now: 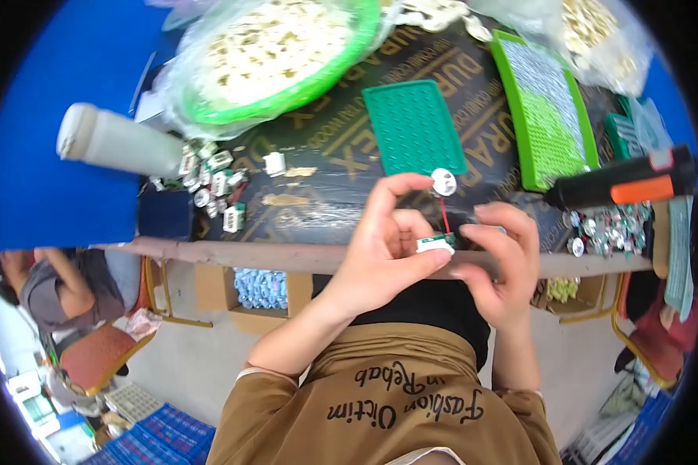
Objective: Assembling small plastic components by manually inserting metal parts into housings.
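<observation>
My left hand (380, 248) is closed on a small white and green circuit module (436, 244), pinched under the thumb near the table's front edge. A red wire runs up from it to a round silver disc (444, 182), which the index fingertip touches. Just to the right hovers my right hand (508, 260), its fingers curved and thumb apart, with no held thing clearly visible. Beyond both hands lies a green studded tray (415, 128). A lone white module (274, 163) sits on the table to the left.
Several similar modules (219, 183) are heaped at left beside a whitish bottle (124, 139). A green-rimmed basket (287, 105) of white pieces stands behind. At right are a lime tray (523, 147), a black-and-orange tool (628, 182) and a pile of small parts (613, 232).
</observation>
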Available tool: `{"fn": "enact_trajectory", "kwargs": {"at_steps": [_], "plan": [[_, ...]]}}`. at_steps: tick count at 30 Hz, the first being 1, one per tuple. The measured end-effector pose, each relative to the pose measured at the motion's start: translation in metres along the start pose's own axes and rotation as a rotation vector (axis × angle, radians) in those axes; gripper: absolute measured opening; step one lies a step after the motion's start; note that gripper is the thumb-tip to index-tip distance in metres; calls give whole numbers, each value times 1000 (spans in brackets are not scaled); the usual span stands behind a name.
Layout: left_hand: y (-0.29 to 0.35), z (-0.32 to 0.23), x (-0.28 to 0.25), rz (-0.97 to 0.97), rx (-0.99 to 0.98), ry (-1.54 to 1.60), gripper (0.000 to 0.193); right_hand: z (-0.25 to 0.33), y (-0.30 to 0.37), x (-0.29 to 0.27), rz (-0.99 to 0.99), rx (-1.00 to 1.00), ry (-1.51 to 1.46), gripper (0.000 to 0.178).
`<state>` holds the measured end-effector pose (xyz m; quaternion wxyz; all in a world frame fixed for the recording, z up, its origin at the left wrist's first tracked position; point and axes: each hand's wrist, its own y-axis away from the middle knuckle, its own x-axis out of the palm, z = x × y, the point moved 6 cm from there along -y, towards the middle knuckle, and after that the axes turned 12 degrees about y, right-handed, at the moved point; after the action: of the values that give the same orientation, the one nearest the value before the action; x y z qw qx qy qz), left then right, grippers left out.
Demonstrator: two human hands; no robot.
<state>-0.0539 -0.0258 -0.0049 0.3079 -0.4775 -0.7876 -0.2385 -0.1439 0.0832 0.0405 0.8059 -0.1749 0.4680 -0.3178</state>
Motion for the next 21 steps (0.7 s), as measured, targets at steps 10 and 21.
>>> {"fn": "enact_trajectory", "kwargs": {"at_steps": [10, 21], "plan": [[47, -99, -49, -345, 519, -896, 22, -13, 15, 11, 68, 136, -30, 27], [76, -164, -103, -654, 671, -1720, 29, 1, 9, 19, 62, -4, 45, 17]]}}
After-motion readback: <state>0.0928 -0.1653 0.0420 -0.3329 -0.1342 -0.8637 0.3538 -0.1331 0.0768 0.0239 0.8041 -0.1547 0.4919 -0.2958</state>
